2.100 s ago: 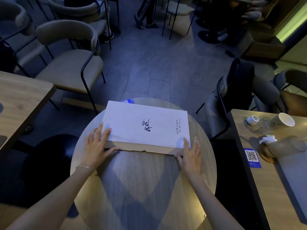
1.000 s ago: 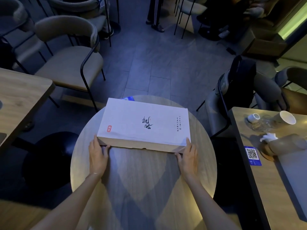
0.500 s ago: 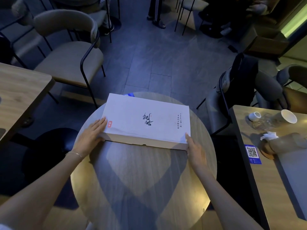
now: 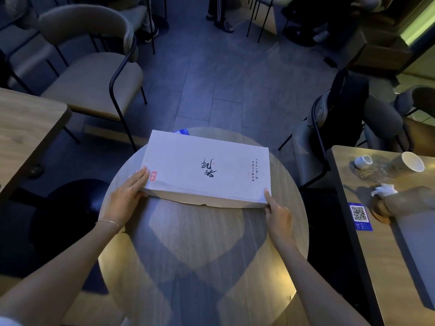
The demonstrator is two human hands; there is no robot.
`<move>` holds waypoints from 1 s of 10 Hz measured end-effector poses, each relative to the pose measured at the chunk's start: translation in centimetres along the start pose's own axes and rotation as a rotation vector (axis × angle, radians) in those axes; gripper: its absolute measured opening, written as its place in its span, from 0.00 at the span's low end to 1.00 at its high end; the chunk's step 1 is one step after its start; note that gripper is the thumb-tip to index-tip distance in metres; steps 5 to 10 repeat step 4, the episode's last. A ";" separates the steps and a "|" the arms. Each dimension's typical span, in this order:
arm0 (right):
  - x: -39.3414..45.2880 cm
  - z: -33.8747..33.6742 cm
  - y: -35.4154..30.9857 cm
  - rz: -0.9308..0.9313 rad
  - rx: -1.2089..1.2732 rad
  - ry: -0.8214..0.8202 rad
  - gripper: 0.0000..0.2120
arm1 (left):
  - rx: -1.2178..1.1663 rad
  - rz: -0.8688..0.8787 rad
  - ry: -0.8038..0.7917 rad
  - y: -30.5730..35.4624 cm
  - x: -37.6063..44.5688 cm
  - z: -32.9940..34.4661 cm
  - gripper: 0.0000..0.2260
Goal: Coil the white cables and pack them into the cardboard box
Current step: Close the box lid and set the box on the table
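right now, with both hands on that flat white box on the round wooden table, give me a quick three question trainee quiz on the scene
1. True or false: the flat white cardboard box has its lid closed.
2. Which hand touches the box corner beside the small red stamp? A) left hand B) right hand
3. Fill in: the box rests on the round wooden ____.

Key
1. True; the lid lies flat and no white cables show.
2. A; its fingers lie flat along that near corner, while the right hand touches the other near corner.
3. Table.
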State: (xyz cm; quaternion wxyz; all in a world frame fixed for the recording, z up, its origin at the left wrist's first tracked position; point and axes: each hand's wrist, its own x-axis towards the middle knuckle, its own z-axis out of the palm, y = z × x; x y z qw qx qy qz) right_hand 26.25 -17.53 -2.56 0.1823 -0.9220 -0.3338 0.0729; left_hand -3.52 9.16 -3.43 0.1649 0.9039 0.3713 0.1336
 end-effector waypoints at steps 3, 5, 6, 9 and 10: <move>-0.7 -0.6 -1.0 0.059 0.013 -0.095 0.30 | 0.117 -0.053 -0.105 1.7 0.7 -1.7 0.24; 0.5 -2.1 -2.4 0.159 0.098 -0.185 0.24 | -0.084 -0.160 -0.060 4.0 2.9 -1.9 0.22; 0.5 -2.1 -2.4 0.159 0.098 -0.185 0.24 | -0.084 -0.160 -0.060 4.0 2.9 -1.9 0.22; 0.5 -2.1 -2.4 0.159 0.098 -0.185 0.24 | -0.084 -0.160 -0.060 4.0 2.9 -1.9 0.22; 0.5 -2.1 -2.4 0.159 0.098 -0.185 0.24 | -0.084 -0.160 -0.060 4.0 2.9 -1.9 0.22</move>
